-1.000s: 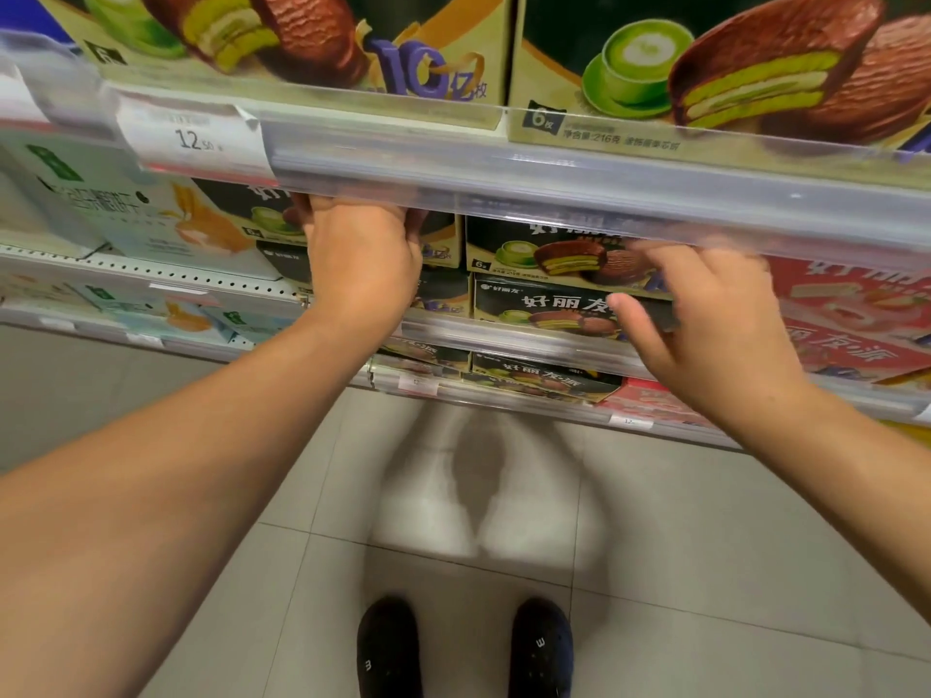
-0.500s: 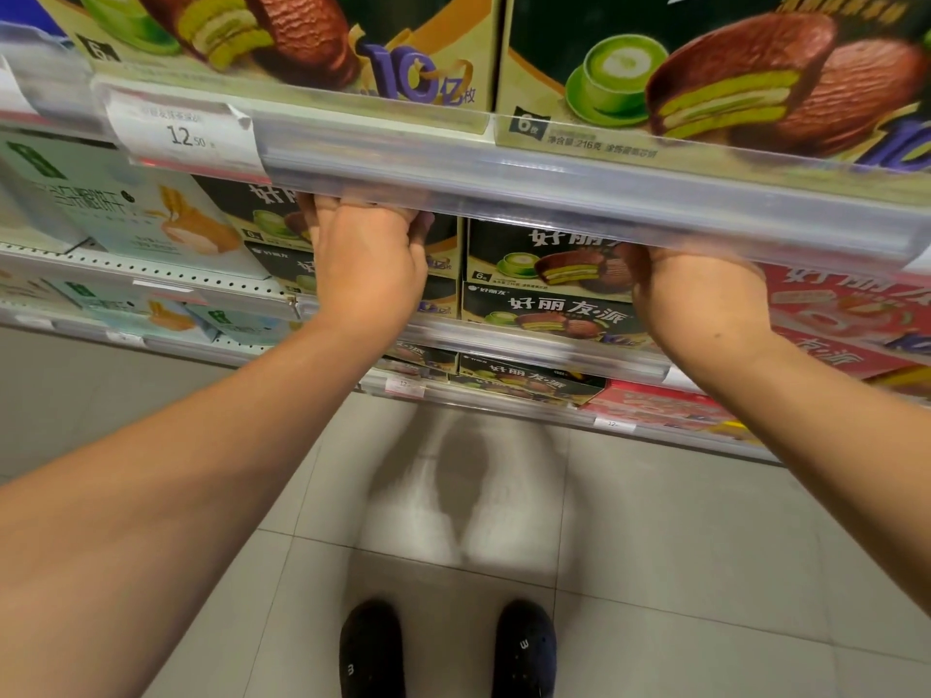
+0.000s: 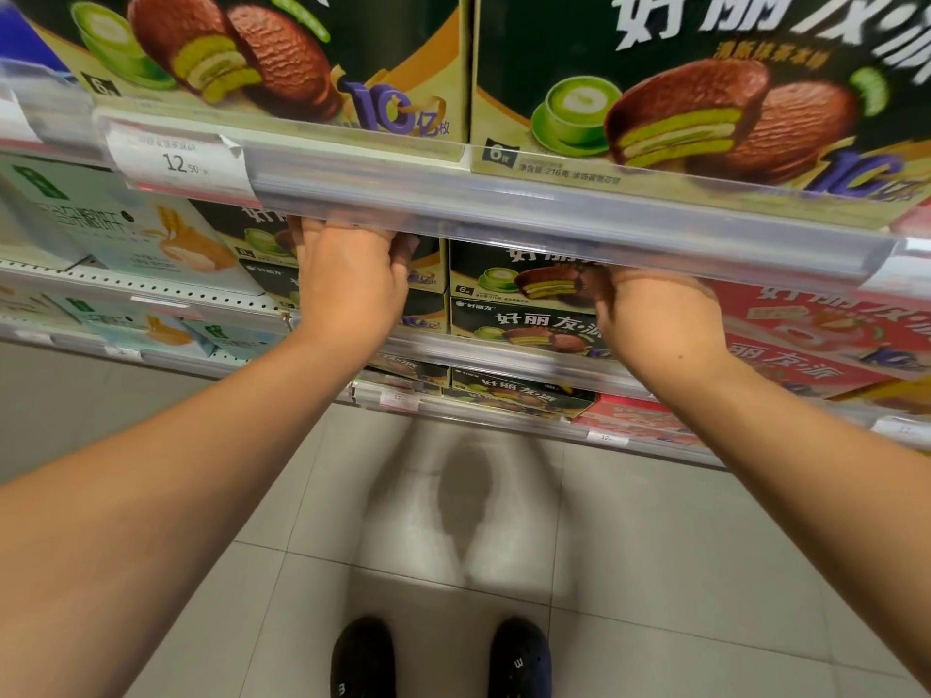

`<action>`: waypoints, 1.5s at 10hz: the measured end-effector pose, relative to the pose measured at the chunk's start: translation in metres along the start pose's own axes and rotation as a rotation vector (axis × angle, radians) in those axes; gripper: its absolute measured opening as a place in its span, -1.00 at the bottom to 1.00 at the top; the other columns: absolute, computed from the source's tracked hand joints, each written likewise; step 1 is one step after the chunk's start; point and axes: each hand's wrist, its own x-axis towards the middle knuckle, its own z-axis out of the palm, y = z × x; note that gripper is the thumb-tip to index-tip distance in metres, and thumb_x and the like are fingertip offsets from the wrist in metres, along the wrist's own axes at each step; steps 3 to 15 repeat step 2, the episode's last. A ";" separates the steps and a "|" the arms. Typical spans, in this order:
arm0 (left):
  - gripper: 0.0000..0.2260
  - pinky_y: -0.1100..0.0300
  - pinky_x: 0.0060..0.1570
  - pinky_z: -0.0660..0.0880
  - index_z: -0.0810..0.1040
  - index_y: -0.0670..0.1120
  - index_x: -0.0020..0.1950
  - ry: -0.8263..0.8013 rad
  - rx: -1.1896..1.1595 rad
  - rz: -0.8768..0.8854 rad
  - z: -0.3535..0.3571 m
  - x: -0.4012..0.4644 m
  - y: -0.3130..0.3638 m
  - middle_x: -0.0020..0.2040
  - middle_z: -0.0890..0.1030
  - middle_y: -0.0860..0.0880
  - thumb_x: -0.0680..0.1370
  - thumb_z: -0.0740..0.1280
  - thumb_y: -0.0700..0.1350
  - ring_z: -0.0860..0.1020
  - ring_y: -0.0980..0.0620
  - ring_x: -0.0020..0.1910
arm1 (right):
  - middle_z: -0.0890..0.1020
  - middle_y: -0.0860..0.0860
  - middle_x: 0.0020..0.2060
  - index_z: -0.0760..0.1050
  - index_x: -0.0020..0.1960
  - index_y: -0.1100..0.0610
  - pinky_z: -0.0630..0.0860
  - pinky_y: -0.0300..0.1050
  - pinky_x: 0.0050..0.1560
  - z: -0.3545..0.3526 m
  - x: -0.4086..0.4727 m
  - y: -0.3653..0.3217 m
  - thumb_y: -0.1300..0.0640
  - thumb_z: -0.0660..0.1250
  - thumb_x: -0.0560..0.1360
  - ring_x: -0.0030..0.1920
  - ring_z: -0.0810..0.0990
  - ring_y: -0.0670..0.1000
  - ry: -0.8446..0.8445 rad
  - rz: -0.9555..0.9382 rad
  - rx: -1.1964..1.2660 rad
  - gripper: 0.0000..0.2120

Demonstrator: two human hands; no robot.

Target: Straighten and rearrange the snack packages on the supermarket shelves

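While both arms reach under the clear shelf rail (image 3: 504,214), the left hand (image 3: 347,284) lies on the front of a dark green box (image 3: 423,274) on the shelf just below that rail. Its fingertips go up behind the rail, so whether that grip is apart or clamped on the box cannot be told. The right hand (image 3: 660,319) is blurred and sits at the right edge of a second green box (image 3: 524,289), also just below the rail; its fingers are hidden too, and its grip cannot be told either. Two big green boxes (image 3: 705,83) with chocolate pies pictured on them stand above the rail, side by side and touching. A price tag (image 3: 176,161) sits in the rail's left end. Pale blue boxes (image 3: 116,229) stand below the rail to the left, red boxes (image 3: 816,335) below it to the right. Black shoes (image 3: 362,657) stand on the tiled floor (image 3: 705,546) far below the rail.
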 end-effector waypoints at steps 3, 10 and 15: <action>-0.51 -0.36 0.41 0.13 0.35 -0.18 0.48 -0.072 -0.019 0.113 -0.036 -0.093 -0.016 0.47 0.32 -0.26 0.57 0.25 -0.06 0.24 -0.32 0.48 | 0.35 0.19 0.45 0.35 0.43 0.27 0.29 0.25 0.39 -0.003 -0.109 0.008 0.33 0.43 0.22 0.35 0.40 0.37 0.030 -0.188 0.073 -0.22; -0.51 -0.36 0.41 0.13 0.35 -0.18 0.48 -0.072 -0.019 0.113 -0.036 -0.093 -0.016 0.47 0.32 -0.26 0.57 0.25 -0.06 0.24 -0.32 0.48 | 0.35 0.19 0.45 0.35 0.43 0.27 0.29 0.25 0.39 -0.003 -0.109 0.008 0.33 0.43 0.22 0.35 0.40 0.37 0.030 -0.188 0.073 -0.22; -0.51 -0.36 0.41 0.13 0.35 -0.18 0.48 -0.072 -0.019 0.113 -0.036 -0.093 -0.016 0.47 0.32 -0.26 0.57 0.25 -0.06 0.24 -0.32 0.48 | 0.35 0.19 0.45 0.35 0.43 0.27 0.29 0.25 0.39 -0.003 -0.109 0.008 0.33 0.43 0.22 0.35 0.40 0.37 0.030 -0.188 0.073 -0.22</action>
